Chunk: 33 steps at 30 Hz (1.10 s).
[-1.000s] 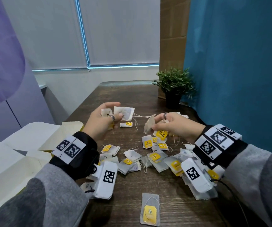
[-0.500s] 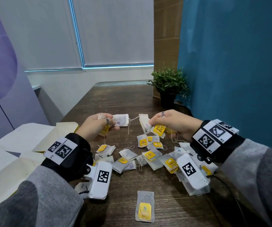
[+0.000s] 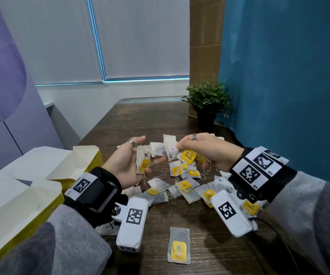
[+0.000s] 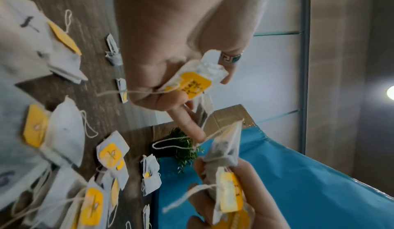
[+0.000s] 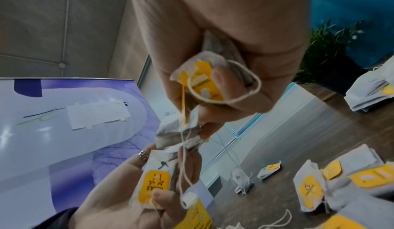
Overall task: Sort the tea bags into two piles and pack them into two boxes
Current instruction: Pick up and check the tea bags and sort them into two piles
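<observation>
Matt paper tea bags (image 3: pixel 184 186) with cotton strings, dark grained wood table (image 3: pixel 209 247), matt cardboard boxes (image 3: pixel 27 197)

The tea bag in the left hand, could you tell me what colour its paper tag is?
Yellow with dark print; the tea bag in the left hand shows it best in the right wrist view.

head view looks down and forward over the table (image 3: pixel 160 120); both wrist views sit close, facing along the fingers; all three share the scattered tea bags (image 3: pixel 184 185).

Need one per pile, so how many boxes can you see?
2. The farther box sits left of the left hand; the nearer box lies closer, at the head view's lower left. Both are open; others may be out of frame.
</observation>
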{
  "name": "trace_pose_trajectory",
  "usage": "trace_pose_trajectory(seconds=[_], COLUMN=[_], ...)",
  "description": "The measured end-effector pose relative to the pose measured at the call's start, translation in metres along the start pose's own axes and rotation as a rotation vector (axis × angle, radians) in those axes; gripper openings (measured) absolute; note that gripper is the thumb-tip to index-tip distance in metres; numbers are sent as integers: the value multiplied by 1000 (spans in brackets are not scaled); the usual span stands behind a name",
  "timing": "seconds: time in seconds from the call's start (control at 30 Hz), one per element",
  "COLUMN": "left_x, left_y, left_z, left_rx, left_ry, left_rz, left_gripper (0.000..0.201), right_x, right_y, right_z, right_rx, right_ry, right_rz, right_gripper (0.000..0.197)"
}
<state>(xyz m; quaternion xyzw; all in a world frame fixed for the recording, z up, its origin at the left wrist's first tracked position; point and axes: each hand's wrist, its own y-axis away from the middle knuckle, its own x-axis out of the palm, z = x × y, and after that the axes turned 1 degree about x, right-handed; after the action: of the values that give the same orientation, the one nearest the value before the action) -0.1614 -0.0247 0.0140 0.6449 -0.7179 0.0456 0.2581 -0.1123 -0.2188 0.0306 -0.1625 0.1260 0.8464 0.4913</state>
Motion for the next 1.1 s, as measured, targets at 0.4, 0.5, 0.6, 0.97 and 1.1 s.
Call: trace_pose_trajectory(seconds=[0.4,0.5,0.6,0.97,1.1], left_x=[5,7,0,-6,-7], left_y=[-2,-5,-8,-3,-3], left_z=[23,27,27,15,14], left_rx=[-33,36,71,143,155], left_ry=[-320,-352,-308,-133,-131], left_rz=[2,-91,-144,-237,-272], left_gripper=[14,20,29,23,23], right_x=[14,16,14,2,0], right_y=[-1,-3,-7,6,8], right_z=[-12,-14,-18,-16,-20], right_rx=[-18,-3,55,298,254], right_ry=[156,143,-108,-944,-982], right_rz=[33,49,38,89,136], right_gripper=[25,25,27,40,60])
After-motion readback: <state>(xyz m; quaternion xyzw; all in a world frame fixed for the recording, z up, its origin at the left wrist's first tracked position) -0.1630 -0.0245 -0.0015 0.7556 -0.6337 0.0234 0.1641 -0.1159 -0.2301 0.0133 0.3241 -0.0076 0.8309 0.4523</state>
